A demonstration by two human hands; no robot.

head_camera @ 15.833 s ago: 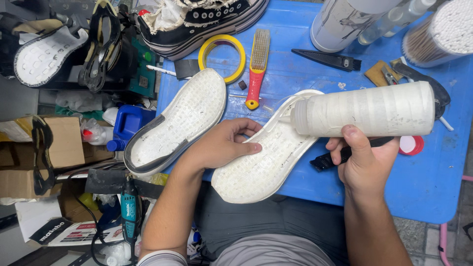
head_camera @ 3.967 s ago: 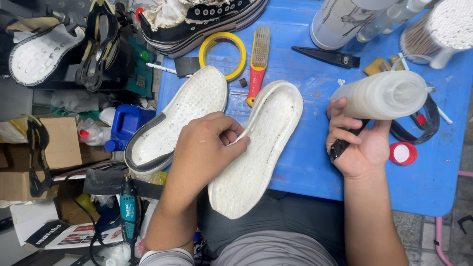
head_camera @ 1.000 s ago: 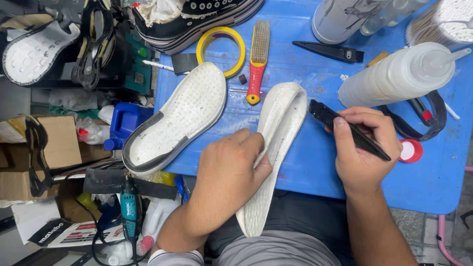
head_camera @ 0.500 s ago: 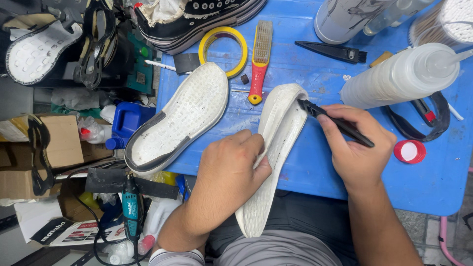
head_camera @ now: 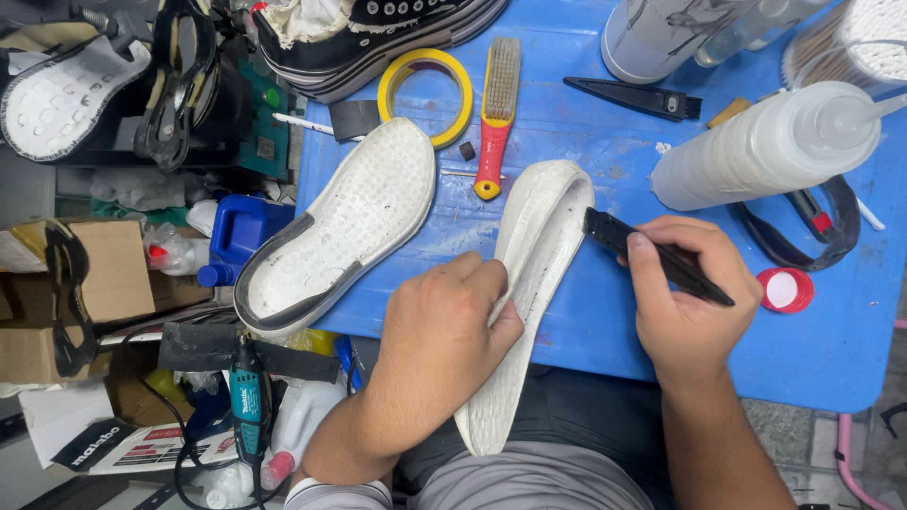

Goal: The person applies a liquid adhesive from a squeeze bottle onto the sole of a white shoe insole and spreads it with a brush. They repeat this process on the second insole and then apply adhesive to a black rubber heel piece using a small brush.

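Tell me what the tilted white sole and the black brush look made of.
White sole: likely matte foam or rubber, with a dimpled underside near the lap. Black brush in the right hand: smooth, probably plastic; its bristles are unclear.

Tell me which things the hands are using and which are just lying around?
In use: the white sole held on edge by the left hand; the black brush in the right hand.

Lying about: other sole, yellow tape ring, red-handled brush, glue bottle, red cap, black sneaker.
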